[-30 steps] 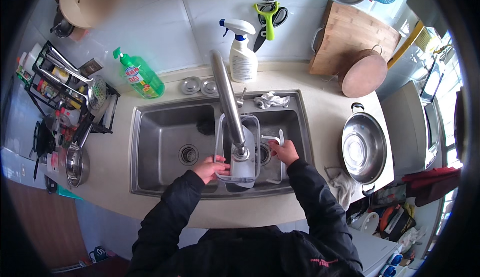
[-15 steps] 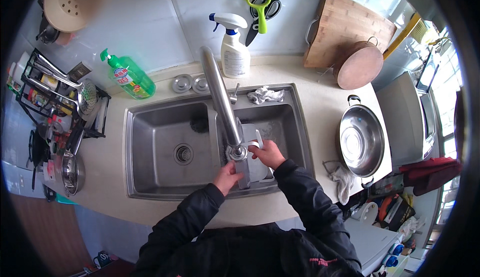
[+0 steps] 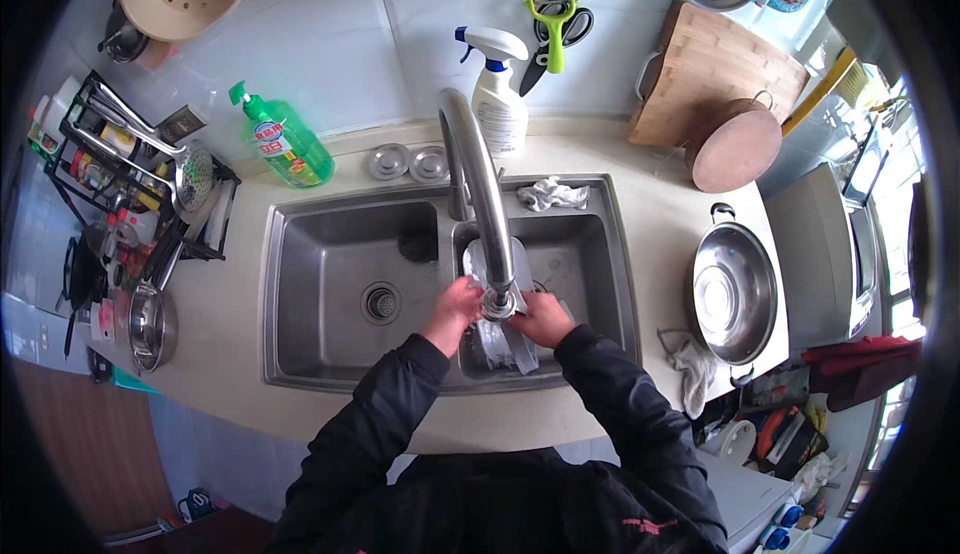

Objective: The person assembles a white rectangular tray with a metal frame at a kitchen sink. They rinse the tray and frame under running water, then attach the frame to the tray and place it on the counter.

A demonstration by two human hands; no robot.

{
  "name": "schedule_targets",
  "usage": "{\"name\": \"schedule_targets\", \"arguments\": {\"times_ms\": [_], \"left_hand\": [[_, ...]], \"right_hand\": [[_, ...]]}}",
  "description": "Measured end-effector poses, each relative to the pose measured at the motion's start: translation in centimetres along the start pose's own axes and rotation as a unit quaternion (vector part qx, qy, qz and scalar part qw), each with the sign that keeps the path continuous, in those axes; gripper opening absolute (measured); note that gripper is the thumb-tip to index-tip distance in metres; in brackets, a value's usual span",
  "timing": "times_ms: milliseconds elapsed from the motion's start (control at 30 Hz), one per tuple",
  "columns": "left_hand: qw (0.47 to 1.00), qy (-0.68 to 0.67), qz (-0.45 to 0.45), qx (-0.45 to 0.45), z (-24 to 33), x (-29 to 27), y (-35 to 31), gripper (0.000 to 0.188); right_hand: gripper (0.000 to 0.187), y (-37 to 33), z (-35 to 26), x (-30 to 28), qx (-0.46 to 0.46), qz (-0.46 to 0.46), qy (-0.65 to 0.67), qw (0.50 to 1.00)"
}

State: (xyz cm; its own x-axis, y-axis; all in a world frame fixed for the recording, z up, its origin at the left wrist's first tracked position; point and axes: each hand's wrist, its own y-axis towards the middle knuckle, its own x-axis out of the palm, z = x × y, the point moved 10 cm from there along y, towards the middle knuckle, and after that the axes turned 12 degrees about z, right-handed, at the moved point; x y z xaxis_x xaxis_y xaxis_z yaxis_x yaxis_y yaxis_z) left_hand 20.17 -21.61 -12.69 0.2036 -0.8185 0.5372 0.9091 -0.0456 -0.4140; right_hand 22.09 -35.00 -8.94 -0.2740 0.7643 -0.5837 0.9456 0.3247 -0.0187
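In the right basin (image 3: 590, 264) of the sink, a pale, translucent plastic piece (image 3: 495, 346) with a long straight edge is held tilted beneath the steel faucet (image 3: 487, 194). It looks like a container or lid, but the faucet covers part of it. My left hand (image 3: 456, 312) grips its left side, fingers curled. From the right, my right hand (image 3: 543, 318) closes on it close to the faucet head; the fingertips are partly hidden.
To the left lies the other basin (image 3: 340, 264) with its drain. Behind the sink stand a green soap bottle (image 3: 290, 149) and a white spray bottle (image 3: 500, 114). A crumpled cloth (image 3: 553, 194) rests on the rim. On the right counter sits a steel pan (image 3: 735, 294) beside a rag (image 3: 692, 366).
The plastic piece has turned and now tilts under the faucet. My left hand has moved up along its side; my right hand has lowered slightly. The whole view has shifted a little.
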Motion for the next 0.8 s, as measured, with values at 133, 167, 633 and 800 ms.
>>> {"name": "schedule_targets", "arguments": {"times_ms": [133,167,633,800], "left_hand": [[0.999,-0.037,0.004,-0.002,2.3,-0.5,2.0,0.027],[0.998,-0.047,0.008,-0.047,1.8,-0.7,2.2,0.027],[0.993,-0.041,-0.054,-0.095,-1.5,2.0,-4.5,0.017],[0.993,-0.030,-0.044,-0.104,-1.4,-0.9,-6.4,0.027]], "right_hand": [[0.027,-1.1,0.1,0.6,-0.044,-0.046,-0.089,0.994],[0.026,-1.3,0.0,0.4,-0.068,-0.038,-0.123,0.989],[0.024,-5.4,2.4,0.6,-0.119,-0.116,-0.046,0.985],[0.025,-3.5,3.3,-2.7,-0.002,0.028,0.014,1.000]]}}
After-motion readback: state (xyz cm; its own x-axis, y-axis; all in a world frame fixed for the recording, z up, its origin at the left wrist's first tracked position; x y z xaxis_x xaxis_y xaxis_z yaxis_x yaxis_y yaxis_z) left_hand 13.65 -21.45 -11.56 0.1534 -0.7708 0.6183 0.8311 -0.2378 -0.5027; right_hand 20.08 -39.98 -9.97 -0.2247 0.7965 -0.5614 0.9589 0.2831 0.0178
